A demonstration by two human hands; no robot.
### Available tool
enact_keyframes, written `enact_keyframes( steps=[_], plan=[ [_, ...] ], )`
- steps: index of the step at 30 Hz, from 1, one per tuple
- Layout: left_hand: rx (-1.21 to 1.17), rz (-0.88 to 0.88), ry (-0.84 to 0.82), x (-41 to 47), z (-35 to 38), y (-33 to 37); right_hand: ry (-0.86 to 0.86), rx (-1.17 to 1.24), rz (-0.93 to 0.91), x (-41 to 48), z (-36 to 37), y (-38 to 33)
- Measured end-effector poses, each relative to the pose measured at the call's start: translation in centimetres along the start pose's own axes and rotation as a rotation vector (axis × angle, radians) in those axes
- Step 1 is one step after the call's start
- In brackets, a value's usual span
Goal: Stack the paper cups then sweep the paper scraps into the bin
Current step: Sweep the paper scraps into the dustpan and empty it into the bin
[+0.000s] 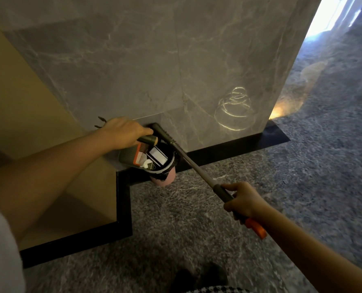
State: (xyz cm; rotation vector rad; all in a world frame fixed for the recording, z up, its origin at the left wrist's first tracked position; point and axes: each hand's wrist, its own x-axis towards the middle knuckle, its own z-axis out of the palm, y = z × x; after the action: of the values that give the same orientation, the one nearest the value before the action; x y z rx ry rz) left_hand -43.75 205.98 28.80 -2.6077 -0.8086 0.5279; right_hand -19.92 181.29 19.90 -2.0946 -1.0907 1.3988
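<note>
The person is leaning over a small pink bin (163,180) lined with a black bag, which is sitting on the dark speckled floor (197,229) right against the black base strip (228,149) of a grey marble wall (154,60). Their left hand (123,132) is wrapping its fingers round the short handle of a dark green dustpan (129,158) and is holding the pan tipped over the bin's left rim. White paper scraps (148,165) are lying at the pan's lip and inside the bin, beside a flat white-faced object. Their right hand (242,200) is gripping the long pole of a broom (197,168), fingers curled tight around it, with the orange end poking out behind the palm. The pole is slanting up and left, its head touching the wall just above the bin.
</note>
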Motion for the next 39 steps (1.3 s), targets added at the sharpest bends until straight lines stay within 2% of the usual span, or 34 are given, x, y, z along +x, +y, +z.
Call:
enact_keyframes(
  steps=[7,11,16,19,26,39],
  plan=[
    [0.002,0.003,0.022,0.2,0.5,0.2,-0.001,0.011,-0.009,-0.1,-0.2,0.1],
    [-0.019,0.065,0.024,0.1,1.0,1.1,-0.008,0.010,-0.005,-0.1,-0.2,0.2],
    [-0.085,-0.118,0.078,-0.6,0.3,-0.2,-0.003,-0.006,-0.034,-0.3,-0.4,0.3],
    [-0.097,-0.149,0.100,-1.1,-0.2,-1.4,-0.005,0.008,-0.032,-0.4,-0.4,0.4],
    [0.094,-0.089,0.105,-0.4,-0.7,-0.6,-0.017,0.036,-0.012,-0.5,0.0,0.4],
    [0.100,-0.033,0.126,0.2,0.6,0.1,-0.013,0.033,-0.015,-0.6,-0.2,1.3]
  ],
)
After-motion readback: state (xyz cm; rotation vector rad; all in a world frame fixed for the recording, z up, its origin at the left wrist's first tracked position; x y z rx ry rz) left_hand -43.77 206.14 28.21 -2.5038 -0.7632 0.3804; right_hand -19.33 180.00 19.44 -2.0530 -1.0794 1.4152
